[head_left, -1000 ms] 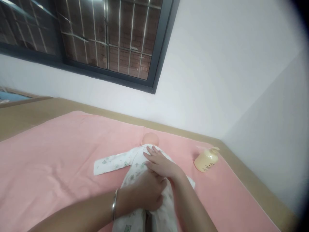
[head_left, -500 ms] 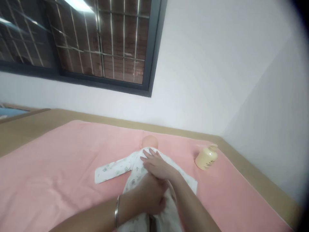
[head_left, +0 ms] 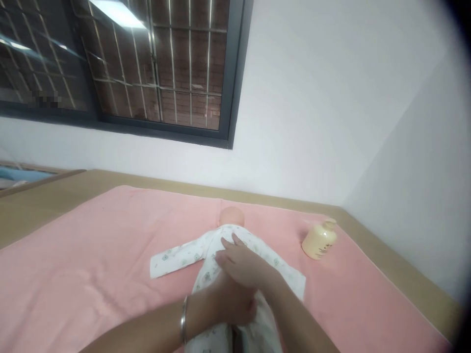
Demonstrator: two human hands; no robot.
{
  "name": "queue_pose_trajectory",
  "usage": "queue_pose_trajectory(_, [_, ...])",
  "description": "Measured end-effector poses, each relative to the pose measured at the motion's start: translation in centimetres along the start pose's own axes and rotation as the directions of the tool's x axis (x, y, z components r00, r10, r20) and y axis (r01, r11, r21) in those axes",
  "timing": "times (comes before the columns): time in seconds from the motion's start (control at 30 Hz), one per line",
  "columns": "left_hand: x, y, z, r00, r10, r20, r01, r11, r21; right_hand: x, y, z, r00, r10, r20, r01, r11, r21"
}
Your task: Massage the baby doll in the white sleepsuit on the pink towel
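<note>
A baby doll with a bald head [head_left: 231, 216] lies on a pink sheet [head_left: 121, 235]. It wears a white patterned garment [head_left: 180, 257] with the sleeves spread to both sides. My right hand [head_left: 245, 262] rests on the chest area, its fingers stretched out and apart. Below it, and partly covered by it, is my left hand [head_left: 233, 299], with a silver bangle [head_left: 183, 321] on the wrist. Its fingers are curled in against the front of the garment; whatever they may grip is hidden.
A cream pump bottle [head_left: 319, 240] stands on the sheet to the right. The tan surface edge [head_left: 279, 199] runs along a white wall [head_left: 312, 108]. Above is a dark-framed window [head_left: 165, 132] with bars. Something blue [head_left: 25, 173] shows at the far left.
My right hand has slid slightly down the garment, towards me. My left hand stays curled in nearly the same place. The whole view has shifted a little.
</note>
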State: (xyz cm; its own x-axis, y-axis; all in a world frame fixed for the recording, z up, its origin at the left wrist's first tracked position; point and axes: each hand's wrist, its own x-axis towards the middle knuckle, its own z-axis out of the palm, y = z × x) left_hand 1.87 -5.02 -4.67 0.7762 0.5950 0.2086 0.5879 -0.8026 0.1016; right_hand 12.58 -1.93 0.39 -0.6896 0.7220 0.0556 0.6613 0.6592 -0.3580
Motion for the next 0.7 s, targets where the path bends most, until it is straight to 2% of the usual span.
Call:
queue_pose_trajectory(0.1, [0.1, -0.2, 0.3, 0.998, 0.006, -0.064, -0.005, 1.0, 0.004, 1.2, 1.5, 0.3, 1.0, -0.018, 0.001, 0.018, 0.996, 0.087])
queue_pose_trajectory(0.2, [0.4, -0.5, 0.4, 0.99, 0.095, -0.107, -0.093, 0.995, 0.023, 1.9, 3.9, 0.3, 0.996, -0.057, -0.072, 0.068, 0.985, 0.16])
queue_pose_trajectory(0.33, [0.5, -0.7, 0.6, 0.985, 0.124, -0.124, -0.122, 0.992, 0.021, 2.1, 5.7, 0.7, 0.989, -0.077, -0.124, 0.094, 0.986, 0.141])
queue_pose_trajectory(0.53, [0.3, -0.5, 0.3, 0.989, 0.11, -0.102, -0.108, 0.994, 0.028, 2.0, 5.0, 0.7, 0.997, -0.025, -0.07, 0.028, 0.999, 0.042])
queue_pose_trajectory(0.7, [0.4, -0.4, -0.1, 0.99, 0.108, -0.086, -0.104, 0.994, 0.045, 1.2, 4.5, -0.5, 0.991, 0.09, 0.094, -0.095, 0.994, 0.05])
